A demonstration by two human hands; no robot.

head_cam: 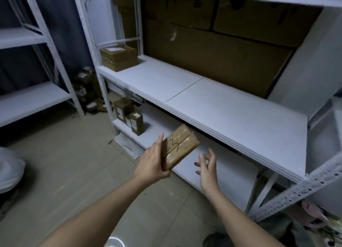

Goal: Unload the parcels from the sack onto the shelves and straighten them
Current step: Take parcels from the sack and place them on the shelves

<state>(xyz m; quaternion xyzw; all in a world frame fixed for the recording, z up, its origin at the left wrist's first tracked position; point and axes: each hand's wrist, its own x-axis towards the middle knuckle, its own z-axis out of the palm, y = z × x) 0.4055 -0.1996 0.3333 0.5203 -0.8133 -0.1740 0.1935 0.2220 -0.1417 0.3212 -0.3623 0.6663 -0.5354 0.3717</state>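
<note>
White sack [11,169] sits far left on the floor, soft and rounded. Left hand [151,163] clamps one short end of a flat brown parcel [178,147], glossy with tape, dark scrawl on top; it is held in air, near the lower shelf [218,165] and not yet on it. Risk, as I judge it: a one-ended grip on slick tape could let the parcel pivot and drop. Right hand [208,168], just beside, has fingers spread, holding nothing. Middle shelf [231,111] is smooth white board; a stray edge could catch its front lip.
</note>
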